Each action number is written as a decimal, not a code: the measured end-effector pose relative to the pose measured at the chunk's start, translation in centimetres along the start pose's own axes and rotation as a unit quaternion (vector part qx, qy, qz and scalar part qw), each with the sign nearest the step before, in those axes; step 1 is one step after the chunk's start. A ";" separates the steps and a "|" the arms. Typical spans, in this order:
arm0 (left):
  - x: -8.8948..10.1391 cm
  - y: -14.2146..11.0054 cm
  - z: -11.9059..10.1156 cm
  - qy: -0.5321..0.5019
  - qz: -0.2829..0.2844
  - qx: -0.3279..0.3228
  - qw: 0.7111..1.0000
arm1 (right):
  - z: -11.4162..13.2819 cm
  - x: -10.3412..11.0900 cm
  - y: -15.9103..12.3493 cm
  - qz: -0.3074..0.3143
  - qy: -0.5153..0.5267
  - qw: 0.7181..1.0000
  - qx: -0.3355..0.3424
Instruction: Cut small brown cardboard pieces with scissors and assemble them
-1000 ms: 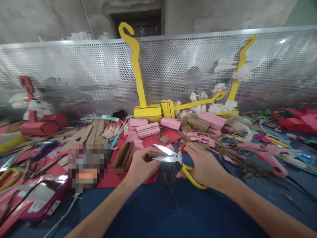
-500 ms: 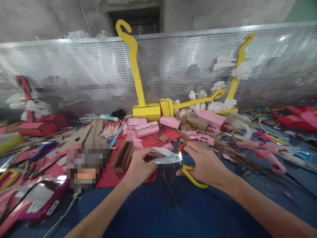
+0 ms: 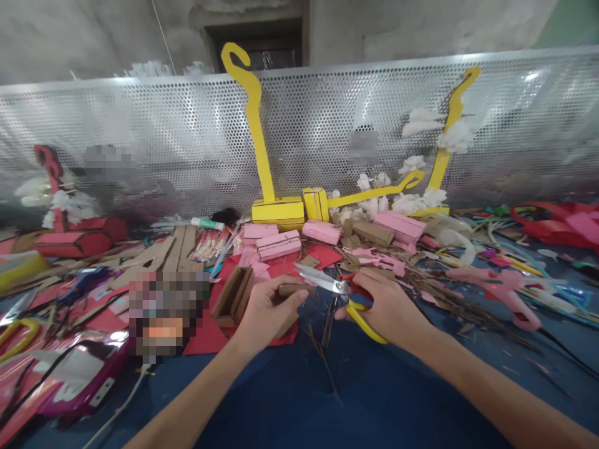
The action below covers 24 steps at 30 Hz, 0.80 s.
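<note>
My left hand (image 3: 269,315) pinches a small piece of brown cardboard (image 3: 292,289) between thumb and fingers. In my right hand (image 3: 393,308) is a pair of scissors (image 3: 337,285) with one red and one yellow handle loop. The blades point left, almost together, just above and beside the cardboard. An open-topped cardboard box (image 3: 233,298) lies left of my left hand, on red sheet material (image 3: 194,337). Thin dry twigs (image 3: 322,358) rest on the blue tabletop below the blades.
Yellow hook-topped stands (image 3: 259,137) and pink wrapped blocks (image 3: 279,244) stand behind my hands, before a perforated metal panel (image 3: 318,125). A pink glue gun (image 3: 510,290) with a cord lies to the right. Another pair of scissors (image 3: 21,333) and paper scraps lie left.
The scissor blades have come closer together and shifted slightly up and right, off the cardboard. More of the cardboard piece and my left fingertips now shows.
</note>
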<state>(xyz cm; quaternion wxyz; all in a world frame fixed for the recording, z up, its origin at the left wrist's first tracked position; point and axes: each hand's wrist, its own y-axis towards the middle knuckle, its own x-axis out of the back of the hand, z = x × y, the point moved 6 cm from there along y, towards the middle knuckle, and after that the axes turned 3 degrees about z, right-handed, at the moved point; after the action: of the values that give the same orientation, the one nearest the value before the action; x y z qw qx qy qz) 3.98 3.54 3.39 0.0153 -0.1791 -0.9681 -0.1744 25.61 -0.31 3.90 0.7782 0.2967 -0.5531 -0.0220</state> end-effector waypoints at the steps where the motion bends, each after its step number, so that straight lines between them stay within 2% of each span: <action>1: 0.1 0.0 0.1 -0.004 -0.002 0.003 1.000 | -0.3 0.0 0.1 0.000 0.015 1.000 -0.023; 5: 0.3 -0.1 1.4 -0.087 -0.004 0.049 0.995 | -1.1 -0.1 0.1 0.006 0.036 0.997 -0.061; 11: 0.4 -0.1 2.8 -0.185 -0.053 0.120 0.974 | -1.5 -1.1 -0.1 0.053 0.060 0.993 -0.086; 18: 1.2 0.1 2.9 -0.167 -0.088 0.119 0.975 | -1.6 -1.6 -0.1 0.051 0.059 0.992 -0.097; 24: 1.3 0.2 3.1 -0.176 -0.083 0.107 0.975 | -1.8 -1.6 0.0 0.036 0.057 0.994 -0.091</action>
<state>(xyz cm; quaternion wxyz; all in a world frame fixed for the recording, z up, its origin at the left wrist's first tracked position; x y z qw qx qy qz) 2.91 5.25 0.70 -0.1504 -0.1234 -0.9802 -0.0364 26.56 1.01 2.16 0.8325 0.2055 -0.5138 -0.0274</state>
